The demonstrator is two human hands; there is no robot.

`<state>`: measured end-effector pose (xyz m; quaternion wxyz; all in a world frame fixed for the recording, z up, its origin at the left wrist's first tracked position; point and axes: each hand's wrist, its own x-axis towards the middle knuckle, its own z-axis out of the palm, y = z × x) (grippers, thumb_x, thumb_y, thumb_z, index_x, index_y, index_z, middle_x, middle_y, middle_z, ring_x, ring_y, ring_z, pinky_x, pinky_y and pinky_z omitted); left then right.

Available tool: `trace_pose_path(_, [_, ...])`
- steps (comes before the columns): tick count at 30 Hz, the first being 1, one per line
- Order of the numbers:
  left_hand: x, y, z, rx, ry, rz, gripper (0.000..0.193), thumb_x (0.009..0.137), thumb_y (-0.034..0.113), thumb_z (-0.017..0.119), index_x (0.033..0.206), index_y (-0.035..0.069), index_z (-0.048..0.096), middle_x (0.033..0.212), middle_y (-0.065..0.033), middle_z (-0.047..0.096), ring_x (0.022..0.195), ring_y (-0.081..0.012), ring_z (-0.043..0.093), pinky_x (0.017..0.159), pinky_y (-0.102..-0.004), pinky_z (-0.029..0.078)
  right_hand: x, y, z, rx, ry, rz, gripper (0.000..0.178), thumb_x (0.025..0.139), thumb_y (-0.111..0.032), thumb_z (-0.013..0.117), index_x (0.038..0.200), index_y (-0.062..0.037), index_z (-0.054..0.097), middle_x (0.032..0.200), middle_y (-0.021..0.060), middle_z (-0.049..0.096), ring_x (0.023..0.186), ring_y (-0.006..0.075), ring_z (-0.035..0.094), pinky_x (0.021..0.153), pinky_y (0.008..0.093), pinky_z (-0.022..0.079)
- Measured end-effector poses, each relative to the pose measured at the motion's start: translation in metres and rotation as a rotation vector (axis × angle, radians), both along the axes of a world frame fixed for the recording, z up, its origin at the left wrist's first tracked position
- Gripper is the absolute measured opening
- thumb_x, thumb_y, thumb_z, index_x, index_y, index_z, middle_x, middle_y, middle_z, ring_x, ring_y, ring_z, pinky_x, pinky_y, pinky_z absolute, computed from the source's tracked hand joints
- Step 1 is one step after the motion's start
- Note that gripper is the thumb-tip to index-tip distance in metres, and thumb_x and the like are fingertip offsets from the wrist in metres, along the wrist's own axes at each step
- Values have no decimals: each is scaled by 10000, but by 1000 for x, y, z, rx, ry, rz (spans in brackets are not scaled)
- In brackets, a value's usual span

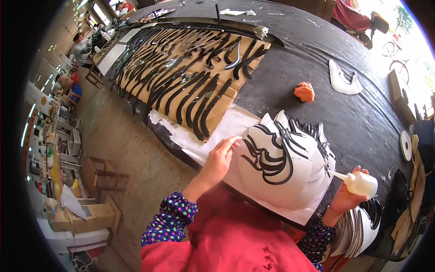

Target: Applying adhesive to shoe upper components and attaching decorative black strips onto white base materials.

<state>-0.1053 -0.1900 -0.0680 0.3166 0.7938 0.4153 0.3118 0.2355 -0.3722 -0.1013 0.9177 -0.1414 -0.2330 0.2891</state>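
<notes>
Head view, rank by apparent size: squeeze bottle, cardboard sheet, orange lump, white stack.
Largest to smallest:
1. cardboard sheet
2. white stack
3. squeeze bottle
4. orange lump
The bottle looks nearer the camera, so 3 versus 4 in true size is unsure.

Blocked at the near table edge by a pile of white curved panels (294, 187) topped with black strips (272, 167). Hemmed in on the left by the left hand (221, 156), on the right by the right hand (346, 200) and its squeeze bottle (363, 185), with nozzle toward the pile. Open beyond, across dark tabletop (294, 52) between a strip-covered cardboard sheet (226, 105) and a white U-shaped cutout (343, 82), except for 1 crumpled orange lump (304, 92). Obstructed farther off by 1 upright black rod (217, 12).
</notes>
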Motion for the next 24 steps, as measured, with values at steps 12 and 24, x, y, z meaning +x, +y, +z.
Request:
trace_pose_path(12, [8,-17,-7,879,838,-300,401,719,85,516,1048,-141,551,1067,-202,517,963,-272,523,866,-336,433,1,2,-2,82,96,115,785,777,-321,692,1356,-32,248,1370,134,328,1314,351,255,1025,496,348])
trace_pose_path(24, [-4,-67,26,439,522,-254,299,626,253,635,802,21,563,769,-74,518,748,-199,514,660,-329,402,-3,5,1,53,110,137,768,761,-272,717,1334,-43,259,1345,128,340,1305,344,275,1030,505,334])
